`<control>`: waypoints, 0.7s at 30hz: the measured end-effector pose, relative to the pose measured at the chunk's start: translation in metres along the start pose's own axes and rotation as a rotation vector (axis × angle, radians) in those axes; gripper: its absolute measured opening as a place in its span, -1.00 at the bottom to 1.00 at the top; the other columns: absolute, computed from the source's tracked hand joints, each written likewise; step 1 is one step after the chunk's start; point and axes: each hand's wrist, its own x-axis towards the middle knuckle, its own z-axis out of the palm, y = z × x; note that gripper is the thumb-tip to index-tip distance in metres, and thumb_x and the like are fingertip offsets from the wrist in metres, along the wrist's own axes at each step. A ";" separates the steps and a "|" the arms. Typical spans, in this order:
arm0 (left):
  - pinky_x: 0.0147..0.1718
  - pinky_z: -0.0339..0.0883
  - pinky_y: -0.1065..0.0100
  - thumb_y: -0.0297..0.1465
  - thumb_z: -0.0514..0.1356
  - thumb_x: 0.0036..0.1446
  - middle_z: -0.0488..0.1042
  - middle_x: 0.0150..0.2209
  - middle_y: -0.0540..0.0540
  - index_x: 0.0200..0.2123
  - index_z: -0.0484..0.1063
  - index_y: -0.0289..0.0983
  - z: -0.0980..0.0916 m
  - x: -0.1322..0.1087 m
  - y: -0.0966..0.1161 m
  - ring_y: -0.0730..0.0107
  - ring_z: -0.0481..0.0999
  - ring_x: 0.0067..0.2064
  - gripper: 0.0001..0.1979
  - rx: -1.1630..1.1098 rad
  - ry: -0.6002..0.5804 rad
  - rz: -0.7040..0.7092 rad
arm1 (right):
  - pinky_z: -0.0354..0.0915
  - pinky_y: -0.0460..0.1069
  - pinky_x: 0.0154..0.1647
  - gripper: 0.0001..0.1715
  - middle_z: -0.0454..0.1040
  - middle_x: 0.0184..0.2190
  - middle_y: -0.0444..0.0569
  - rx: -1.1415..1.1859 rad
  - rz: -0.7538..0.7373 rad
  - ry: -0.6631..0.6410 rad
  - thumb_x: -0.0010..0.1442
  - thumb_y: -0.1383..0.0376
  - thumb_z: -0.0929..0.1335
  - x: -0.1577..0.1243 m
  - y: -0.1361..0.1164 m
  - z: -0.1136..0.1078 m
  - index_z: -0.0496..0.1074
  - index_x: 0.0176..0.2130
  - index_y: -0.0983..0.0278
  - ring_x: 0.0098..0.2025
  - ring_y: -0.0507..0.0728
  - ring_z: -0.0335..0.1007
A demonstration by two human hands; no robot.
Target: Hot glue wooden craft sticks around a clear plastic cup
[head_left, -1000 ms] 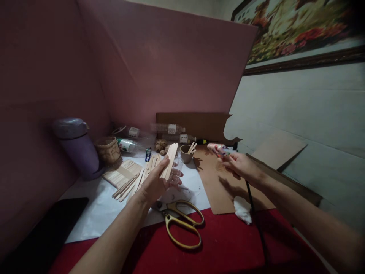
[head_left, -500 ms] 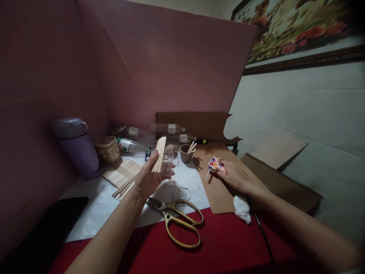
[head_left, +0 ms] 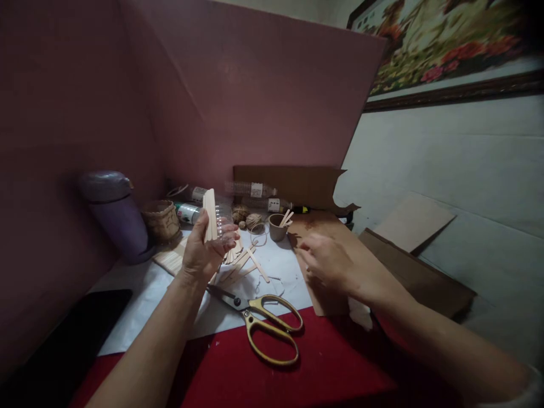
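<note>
My left hand (head_left: pixel 202 252) holds up a clear ribbed plastic piece (head_left: pixel 221 226), like part of a bottle. Several flat craft sticks (head_left: pixel 209 215) stand side by side against it, under my thumb. Over the brown cardboard (head_left: pixel 314 292) is my right hand (head_left: pixel 329 260), its fingers bent and smeared by motion; I cannot make out anything in them. The colourful patterned object seen earlier does not show now. Between my arms lie large scissors (head_left: pixel 245 313) with gold handles, blades partly apart. Loose craft sticks (head_left: pixel 257 263) are scattered behind them on white paper (head_left: pixel 291 283).
A small pot (head_left: pixel 278 229) with sticks stands behind, near balls of twine (head_left: pixel 254 221) and clear bottles (head_left: pixel 255 190). At left are a woven basket (head_left: pixel 161 222) and a purple tumbler (head_left: pixel 117 218). A crumpled white tissue (head_left: pixel 360 314) lies by my right forearm.
My left hand has moved left with the plastic piece and sticks, uncovering loose sticks and twine. My right hand, earlier on the patterned object, has shifted left; that object is out of sight.
</note>
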 end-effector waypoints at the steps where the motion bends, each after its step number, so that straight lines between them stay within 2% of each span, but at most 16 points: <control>1: -0.57 0.46 0.36 -0.12 0.01 0.33 0.56 -0.46 -0.26 -0.24 0.40 -0.41 0.000 0.000 0.000 0.25 0.57 -0.52 -0.57 0.002 -0.001 0.001 | 0.24 0.00 -0.17 -0.73 0.60 -0.23 0.08 0.098 -0.001 -0.019 0.27 0.34 0.26 0.007 -0.013 0.003 0.56 -0.26 0.28 -0.21 0.17 0.47; 4: -0.58 0.46 0.35 -0.14 0.01 0.33 0.55 -0.46 -0.24 -0.25 0.39 -0.39 0.001 0.000 -0.001 0.25 0.57 -0.52 -0.60 0.009 -0.008 0.000 | 0.23 -0.02 -0.17 -0.77 0.62 -0.22 0.07 0.226 -0.008 -0.081 0.23 0.35 0.29 0.030 -0.045 0.023 0.57 -0.25 0.29 -0.17 0.17 0.49; 7: -0.60 0.45 0.37 -0.18 0.01 0.33 0.54 -0.47 -0.22 -0.26 0.39 -0.38 -0.001 0.000 -0.002 0.29 0.55 -0.54 -0.64 0.005 -0.012 0.000 | 0.22 -0.02 -0.19 -0.75 0.60 -0.12 0.17 0.246 0.037 -0.144 0.20 0.36 0.32 0.051 -0.067 0.047 0.55 -0.16 0.34 -0.09 0.22 0.49; 10: -0.61 0.44 0.38 -0.18 0.10 0.28 0.52 -0.47 -0.18 -0.26 0.39 -0.37 -0.003 0.001 -0.005 0.30 0.55 -0.54 -0.67 -0.010 -0.027 -0.004 | 0.20 -0.01 -0.25 -0.67 0.58 -0.10 0.28 0.263 0.073 -0.172 0.11 0.44 0.34 0.063 -0.079 0.065 0.52 -0.10 0.42 -0.09 0.27 0.49; 13: -0.61 0.44 0.39 -0.19 0.13 0.25 0.51 -0.46 -0.15 -0.25 0.39 -0.37 -0.005 0.003 -0.007 0.29 0.57 -0.51 -0.69 -0.009 -0.036 -0.008 | 0.16 -0.02 -0.31 -0.68 0.59 -0.18 0.28 0.319 0.115 -0.160 0.01 0.53 0.33 0.070 -0.082 0.075 0.53 -0.20 0.43 -0.15 0.26 0.49; 17: -0.60 0.45 0.40 -0.20 0.16 0.23 0.52 -0.43 -0.17 -0.24 0.39 -0.37 -0.006 0.004 -0.011 0.31 0.56 -0.50 -0.70 0.006 -0.051 -0.020 | 0.12 -0.04 -0.37 -0.84 0.52 -0.50 0.04 0.473 0.138 -0.098 -0.06 0.53 0.33 0.076 -0.072 0.068 0.42 -0.56 0.33 -0.34 0.14 0.43; 19: -0.60 0.45 0.40 -0.20 0.17 0.22 0.53 -0.43 -0.18 -0.23 0.40 -0.37 -0.006 0.004 -0.012 0.32 0.56 -0.51 -0.70 0.012 -0.055 -0.021 | 0.11 -0.06 -0.43 -0.84 0.42 -0.59 -0.07 0.579 0.160 -0.045 0.00 0.46 0.31 0.078 -0.063 0.056 0.36 -0.56 0.29 -0.46 0.06 0.34; 21: -0.59 0.45 0.39 -0.21 0.14 0.25 0.53 -0.44 -0.19 -0.23 0.41 -0.38 -0.003 0.002 -0.014 0.32 0.56 -0.52 -0.70 0.026 -0.052 -0.031 | 0.09 -0.08 -0.53 -0.90 0.35 -0.61 -0.16 0.720 0.191 0.012 0.10 0.33 0.28 0.078 -0.056 0.039 0.36 -0.44 0.26 -0.57 0.01 0.23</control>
